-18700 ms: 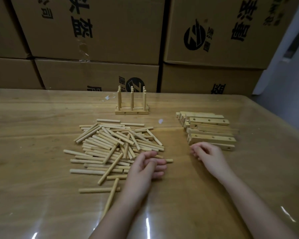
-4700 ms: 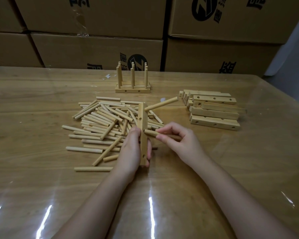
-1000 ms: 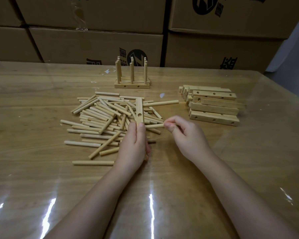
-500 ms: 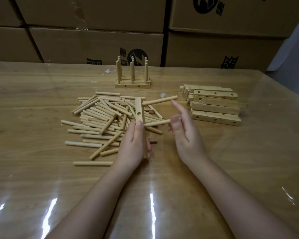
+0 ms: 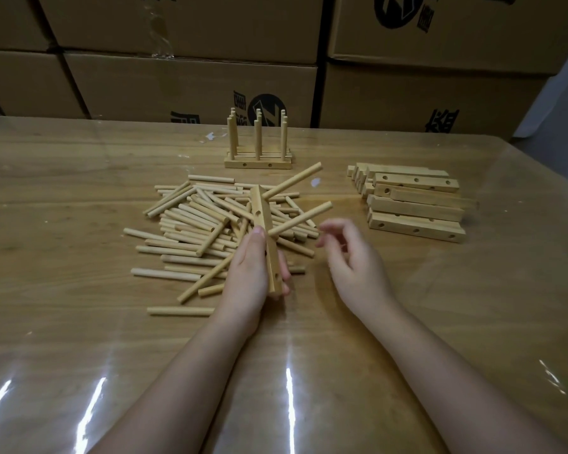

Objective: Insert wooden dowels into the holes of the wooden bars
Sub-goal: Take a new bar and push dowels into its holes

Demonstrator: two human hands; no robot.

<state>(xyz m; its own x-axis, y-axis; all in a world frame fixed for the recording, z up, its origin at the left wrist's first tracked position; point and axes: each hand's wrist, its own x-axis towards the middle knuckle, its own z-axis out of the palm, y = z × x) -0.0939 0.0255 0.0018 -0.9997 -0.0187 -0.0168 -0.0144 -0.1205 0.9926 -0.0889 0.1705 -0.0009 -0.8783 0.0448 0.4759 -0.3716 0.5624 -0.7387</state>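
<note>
Left hand (image 5: 248, 267) grips pale square wooden bar (image 5: 265, 231), frame centre, w/ two round wooden dowels (image 5: 300, 219) seated, sticking out right. Right hand (image 5: 354, 257) beside it: fingers loosely spread, holding nothing. Likely one hole left here; stack of drilled bars (image 5: 413, 204) mid-right untouched; finished dowel rack (image 5: 258, 160) top centre.

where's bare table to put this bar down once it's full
Bare table left of the dowel pile and in the near left corner. Crowded around the left hand and bar, and at the stacked bars.
</note>
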